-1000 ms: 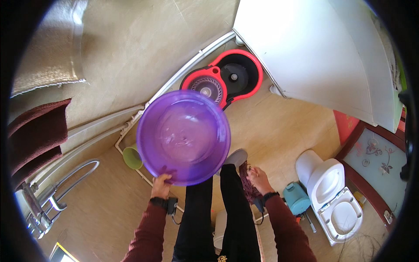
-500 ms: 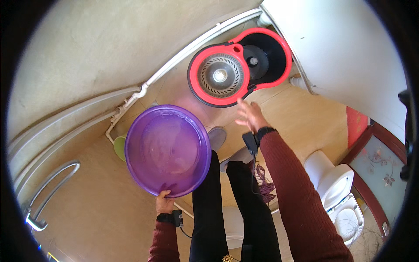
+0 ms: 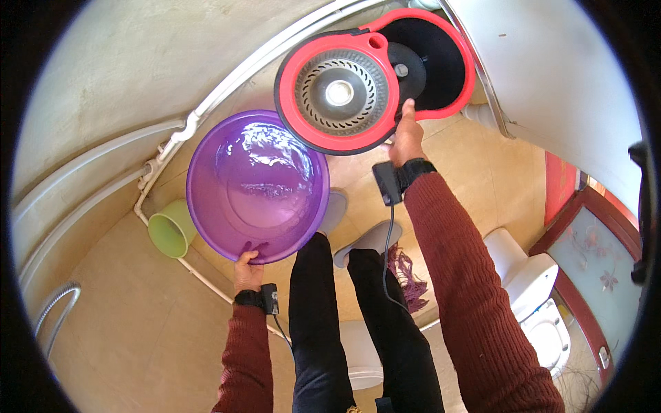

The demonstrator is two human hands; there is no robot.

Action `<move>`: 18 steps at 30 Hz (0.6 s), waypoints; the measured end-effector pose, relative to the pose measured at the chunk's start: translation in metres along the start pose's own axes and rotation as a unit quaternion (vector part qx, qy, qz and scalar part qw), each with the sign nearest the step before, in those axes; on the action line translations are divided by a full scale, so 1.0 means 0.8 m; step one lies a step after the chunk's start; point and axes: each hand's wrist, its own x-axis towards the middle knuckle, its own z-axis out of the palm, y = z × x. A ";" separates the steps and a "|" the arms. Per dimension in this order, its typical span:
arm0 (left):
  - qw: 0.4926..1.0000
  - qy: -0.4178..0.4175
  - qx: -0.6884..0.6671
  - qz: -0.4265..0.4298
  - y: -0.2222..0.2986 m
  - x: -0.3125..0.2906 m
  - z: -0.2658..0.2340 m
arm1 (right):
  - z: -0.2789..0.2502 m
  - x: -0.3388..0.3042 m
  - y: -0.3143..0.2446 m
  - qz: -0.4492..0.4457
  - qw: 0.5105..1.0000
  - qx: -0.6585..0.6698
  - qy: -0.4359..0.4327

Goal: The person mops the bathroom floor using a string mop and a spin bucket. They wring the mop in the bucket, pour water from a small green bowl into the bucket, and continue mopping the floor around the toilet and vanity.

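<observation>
On my feed I see a beige tiled floor [image 3: 475,165] with thin seams. Directly on it I make out flat grey slippers [image 3: 373,237], a stringy purple fabric mop head [image 3: 408,281], a tapered light-green plastic bucket [image 3: 182,215] and a glossy white ceramic toilet [image 3: 539,275]. I can't tell whether the red-and-black plastic twin-tub mop bucket [image 3: 392,77] touches it.

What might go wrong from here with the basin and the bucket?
Only the left fingers hold the purple basin, at its near rim; it might tilt and spill its water. The right fingers are at the edge of the red-rimmed bucket; tugging it might jolt the nearby basin. Spills might make the floor slippery under the grey slippers.
</observation>
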 end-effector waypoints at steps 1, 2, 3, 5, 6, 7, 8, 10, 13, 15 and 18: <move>1.000 0.002 -0.003 -0.013 0.003 0.007 -0.003 | 0.000 0.003 -0.004 0.029 0.999 -0.004 0.032; 1.000 -0.013 -0.007 -0.020 0.006 0.012 -0.009 | 0.000 0.004 -0.006 0.017 1.000 -0.012 0.014; 0.999 -0.030 0.027 0.004 0.009 0.017 -0.014 | 0.000 0.007 -0.007 -0.002 1.000 -0.024 -0.007; 0.999 0.013 0.032 -0.018 0.016 0.030 -0.027 | -0.004 0.007 -0.002 -0.055 0.996 -0.064 0.008; 0.999 0.011 0.030 -0.022 0.022 0.036 -0.034 | -0.010 0.007 0.001 -0.062 0.995 -0.081 0.016; 0.996 0.051 0.074 0.018 0.025 0.044 -0.040 | -0.019 0.004 0.008 -0.061 0.993 -0.102 0.017; 0.995 0.063 0.072 0.006 0.031 0.048 -0.049 | -0.031 0.000 0.015 -0.054 0.990 -0.127 0.022; 0.987 0.131 0.094 -0.023 0.040 0.060 -0.062 | -0.063 -0.014 0.033 -0.077 0.985 -0.149 0.035; 0.986 0.109 0.125 -0.017 0.043 0.078 -0.077 | -0.130 -0.033 0.055 -0.097 0.989 -0.104 0.037; 0.985 0.112 0.124 -0.034 0.041 0.088 -0.085 | -0.183 -0.050 0.060 -0.102 0.987 -0.111 0.046; 0.988 0.094 0.113 -0.044 0.040 0.094 -0.092 | -0.259 -0.081 0.050 -0.057 0.990 -0.111 0.061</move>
